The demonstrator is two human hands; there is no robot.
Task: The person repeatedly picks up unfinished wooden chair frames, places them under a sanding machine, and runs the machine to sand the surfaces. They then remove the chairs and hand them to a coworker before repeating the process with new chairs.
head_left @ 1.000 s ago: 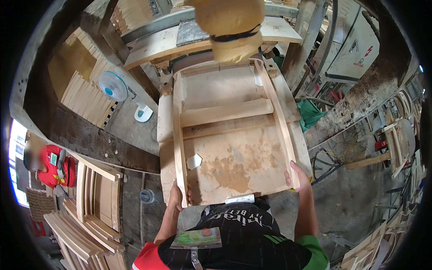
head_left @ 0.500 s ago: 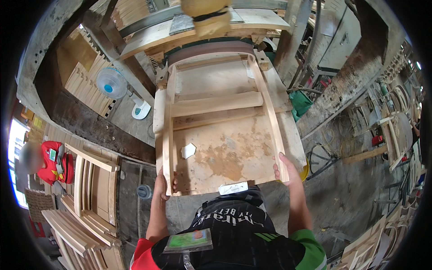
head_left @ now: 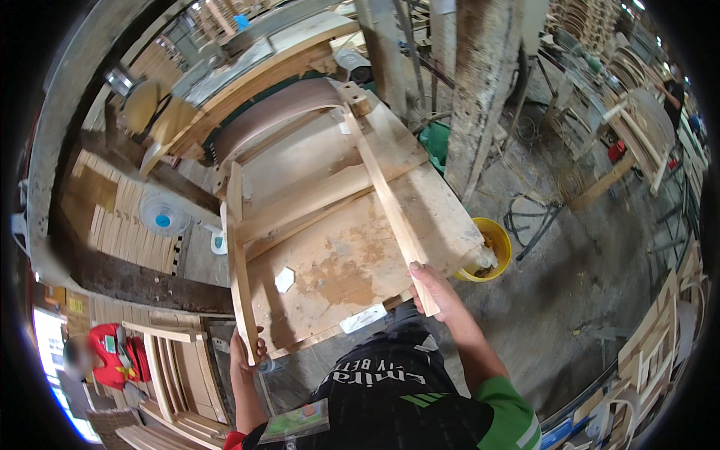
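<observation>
Between my hands is a wooden chair frame [head_left: 307, 201], two long side rails joined by a crossbar. My left hand [head_left: 246, 349] is closed round the near end of its left rail. Around the near end of the right rail, the fingers of my right hand [head_left: 435, 291] are wrapped. Beneath the frame lies a worn, stained wooden board [head_left: 405, 232] with a white patch [head_left: 285, 280] on it. At the far end, the frame meets or lies close to a brown curved band [head_left: 281, 109]; whether they touch I cannot tell.
A yellow bucket [head_left: 508, 244] stands on the floor right of the board, with a rusty metal post [head_left: 480, 90] beyond. Left are a fan [head_left: 163, 217], a metal beam [head_left: 142, 274] and stacked wooden parts [head_left: 176, 375]. A person in red [head_left: 116, 356] is at the far left.
My view has turned, so the board and frame appear slanted and further left, and the bucket shows more fully. Both hands keep their hold on the rails.
</observation>
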